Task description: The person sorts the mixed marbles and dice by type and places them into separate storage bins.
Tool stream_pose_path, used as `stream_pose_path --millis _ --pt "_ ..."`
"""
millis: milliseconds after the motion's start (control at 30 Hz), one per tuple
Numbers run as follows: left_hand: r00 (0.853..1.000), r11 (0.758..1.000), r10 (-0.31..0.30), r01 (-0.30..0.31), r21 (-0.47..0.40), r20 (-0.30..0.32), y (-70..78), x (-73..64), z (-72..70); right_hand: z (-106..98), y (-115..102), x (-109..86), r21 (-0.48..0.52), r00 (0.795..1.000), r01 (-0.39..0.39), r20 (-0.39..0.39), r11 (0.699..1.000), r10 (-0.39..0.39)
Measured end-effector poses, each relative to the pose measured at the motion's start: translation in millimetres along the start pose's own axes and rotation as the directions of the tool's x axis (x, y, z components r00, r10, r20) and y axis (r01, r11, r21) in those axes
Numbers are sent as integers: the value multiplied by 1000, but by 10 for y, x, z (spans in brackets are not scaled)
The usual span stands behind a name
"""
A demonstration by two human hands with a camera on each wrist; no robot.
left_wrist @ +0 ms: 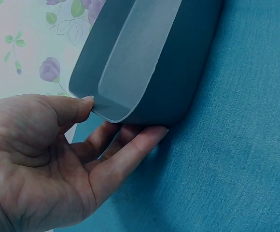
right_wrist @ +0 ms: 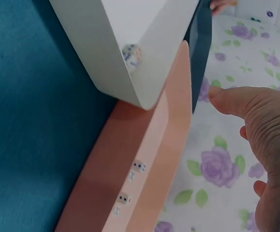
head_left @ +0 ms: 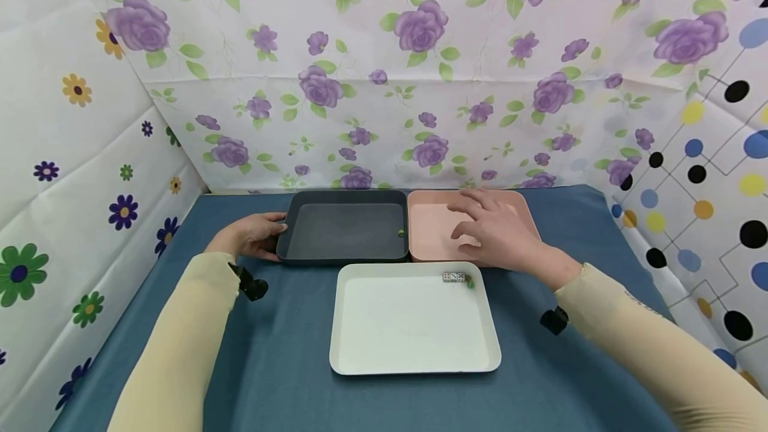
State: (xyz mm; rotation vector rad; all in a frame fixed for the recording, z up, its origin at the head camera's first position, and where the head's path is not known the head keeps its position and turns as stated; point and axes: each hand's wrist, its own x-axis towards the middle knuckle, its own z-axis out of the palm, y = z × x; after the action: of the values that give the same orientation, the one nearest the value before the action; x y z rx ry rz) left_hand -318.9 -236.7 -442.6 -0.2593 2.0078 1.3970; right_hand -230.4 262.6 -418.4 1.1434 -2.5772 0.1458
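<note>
My left hand (head_left: 258,235) holds the left end of the dark grey tray (head_left: 342,232). In the left wrist view its thumb lies at the rim and its fingers bend against the outer wall. A small green piece (head_left: 401,233) lies near that tray's right side. Over the pink tray (head_left: 429,232) hovers my right hand (head_left: 498,229), fingers spread and loosely bent, holding nothing. Small dotted white dice (right_wrist: 123,198) show inside the pink tray in the right wrist view; the hand hides them from the head view.
In front stands a white tray (head_left: 414,325), with a short row of white dice (head_left: 453,277) and a small green piece (head_left: 470,282) at its far right. Blue cloth (head_left: 276,365) covers the table. Flowered sheets (head_left: 384,52) hang behind and at the left, a dotted one (head_left: 720,205) at the right.
</note>
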Motion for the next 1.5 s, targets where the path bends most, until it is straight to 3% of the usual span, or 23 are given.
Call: stream_pose_path --millis 700,967,1333,1500 --pt "1000 1000 5 -5 0 1 7 -8 14 260 -256 -29 22 990 66 127 998 -68" --pt "1000 1000 7 -7 -2 3 2 -23 25 374 -316 -65 -38 986 122 120 992 -117" --pt "1000 1000 7 -7 -2 6 -1 -8 20 464 -337 -68 -100 978 148 161 984 -131" --pt "1000 1000 7 -7 -6 3 -6 2 21 485 -348 -84 -81 980 130 165 988 -115"
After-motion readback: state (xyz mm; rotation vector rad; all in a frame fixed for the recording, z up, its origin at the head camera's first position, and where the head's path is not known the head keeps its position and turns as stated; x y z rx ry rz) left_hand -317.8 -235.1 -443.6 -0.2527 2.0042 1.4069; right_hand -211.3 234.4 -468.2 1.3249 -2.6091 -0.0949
